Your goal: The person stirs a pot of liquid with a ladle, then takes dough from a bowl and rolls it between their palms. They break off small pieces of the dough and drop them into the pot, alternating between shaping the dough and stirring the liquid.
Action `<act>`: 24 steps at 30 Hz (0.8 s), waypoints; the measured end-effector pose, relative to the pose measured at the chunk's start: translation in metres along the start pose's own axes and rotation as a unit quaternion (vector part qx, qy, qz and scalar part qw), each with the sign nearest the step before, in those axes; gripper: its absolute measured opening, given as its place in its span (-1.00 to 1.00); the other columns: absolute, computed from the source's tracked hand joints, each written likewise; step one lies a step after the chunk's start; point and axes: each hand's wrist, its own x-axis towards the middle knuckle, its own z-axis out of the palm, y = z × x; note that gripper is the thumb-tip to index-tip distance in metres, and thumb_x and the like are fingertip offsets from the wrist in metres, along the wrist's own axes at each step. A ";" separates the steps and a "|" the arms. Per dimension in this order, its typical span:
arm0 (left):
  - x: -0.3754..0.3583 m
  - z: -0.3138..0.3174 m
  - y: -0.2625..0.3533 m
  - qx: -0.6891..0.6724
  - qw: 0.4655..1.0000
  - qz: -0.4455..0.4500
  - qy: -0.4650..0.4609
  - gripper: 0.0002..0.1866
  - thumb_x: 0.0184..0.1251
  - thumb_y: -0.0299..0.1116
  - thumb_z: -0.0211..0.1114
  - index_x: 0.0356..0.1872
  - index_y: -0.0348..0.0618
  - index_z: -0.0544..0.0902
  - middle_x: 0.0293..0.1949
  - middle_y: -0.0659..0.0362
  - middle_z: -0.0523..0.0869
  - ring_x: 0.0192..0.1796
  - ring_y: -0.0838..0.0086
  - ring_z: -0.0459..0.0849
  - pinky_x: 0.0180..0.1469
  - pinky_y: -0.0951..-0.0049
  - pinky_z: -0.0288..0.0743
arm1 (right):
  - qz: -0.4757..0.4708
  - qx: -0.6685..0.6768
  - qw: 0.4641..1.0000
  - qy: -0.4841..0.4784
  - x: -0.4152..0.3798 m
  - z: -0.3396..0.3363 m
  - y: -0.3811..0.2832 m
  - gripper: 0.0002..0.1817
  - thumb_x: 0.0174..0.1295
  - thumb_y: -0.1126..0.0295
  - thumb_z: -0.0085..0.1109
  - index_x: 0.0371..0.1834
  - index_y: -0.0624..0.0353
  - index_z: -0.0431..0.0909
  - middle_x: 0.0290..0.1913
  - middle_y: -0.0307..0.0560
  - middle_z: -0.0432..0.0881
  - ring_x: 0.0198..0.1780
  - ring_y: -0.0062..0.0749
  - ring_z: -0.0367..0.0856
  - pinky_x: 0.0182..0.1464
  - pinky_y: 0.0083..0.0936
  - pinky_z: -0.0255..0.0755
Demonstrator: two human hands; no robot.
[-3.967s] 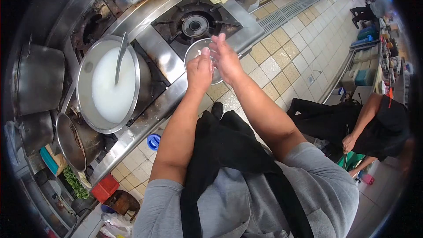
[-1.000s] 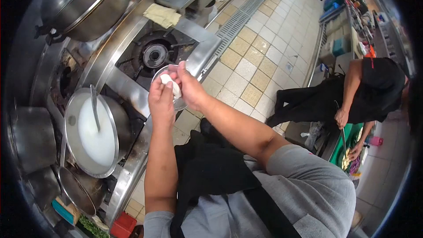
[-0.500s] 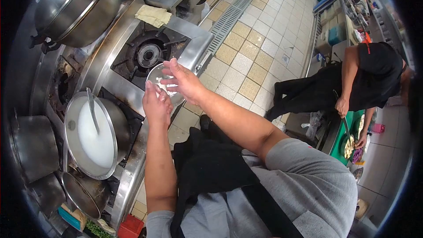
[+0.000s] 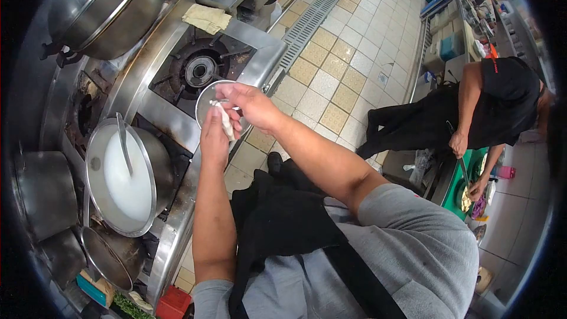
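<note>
My left hand (image 4: 214, 145) is closed around a soft white strip of food (image 4: 225, 119), which looks like dough, above a round metal bowl (image 4: 204, 105). Close by its upper end, my right hand (image 4: 248, 105) has its fingers bent and pressed together; what lies between them is hidden. Both hands partly cover the bowl. To the left, a large metal pot (image 4: 155, 183) of cloudy white liquid (image 4: 125, 192) stands on the stove with a metal ladle (image 4: 123, 142) leaning in it.
Beyond the bowl is a gas burner (image 4: 201, 71), with a folded cloth (image 4: 207, 19) behind it. A big domed pot (image 4: 103, 12) sits at upper left. More pots (image 4: 47, 195) stand at far left. At right, a co-worker (image 4: 508, 100) cuts food on a green board (image 4: 456, 192).
The right hand was raised with fingers spread; now its fingers are bent in by the left hand. The white strip now shows in my left hand. The co-worker's hands have shifted slightly.
</note>
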 end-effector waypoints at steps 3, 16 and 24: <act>-0.012 -0.011 0.005 0.097 0.992 -0.076 -0.013 -0.73 0.53 -0.19 0.03 -0.07 -0.19 0.54 -0.38 0.26 0.59 -0.51 0.60 0.54 -0.53 0.58 0.40 | 0.048 -0.097 0.992 -0.071 -0.013 -0.004 -0.017 -0.54 0.48 0.15 -0.07 0.24 0.28 0.43 -0.08 -0.02 0.63 0.00 -0.41 0.58 0.10 -0.43 0.45; -0.095 -0.048 0.011 0.051 0.982 -0.179 -0.020 -0.75 0.47 -0.21 0.11 -0.11 -0.20 0.56 -0.38 0.14 0.66 -0.40 0.46 0.63 -0.39 0.46 0.51 | -0.130 -0.423 0.869 -0.223 -0.067 0.025 -0.009 -0.83 0.11 0.45 0.32 -0.22 0.17 0.69 -0.26 0.00 0.65 -0.15 -0.13 0.63 -0.06 -0.35 0.47; -0.156 -0.091 0.026 -0.002 0.990 -0.144 -0.005 -0.77 0.45 -0.28 0.12 -0.16 -0.26 0.56 -0.39 0.13 0.63 -0.47 0.46 0.60 -0.49 0.55 0.44 | -0.179 -0.453 0.842 -0.233 -0.103 0.078 0.017 -0.80 0.09 0.45 0.31 -0.18 0.14 0.67 -0.23 -0.04 0.64 -0.10 -0.11 0.61 -0.04 -0.30 0.47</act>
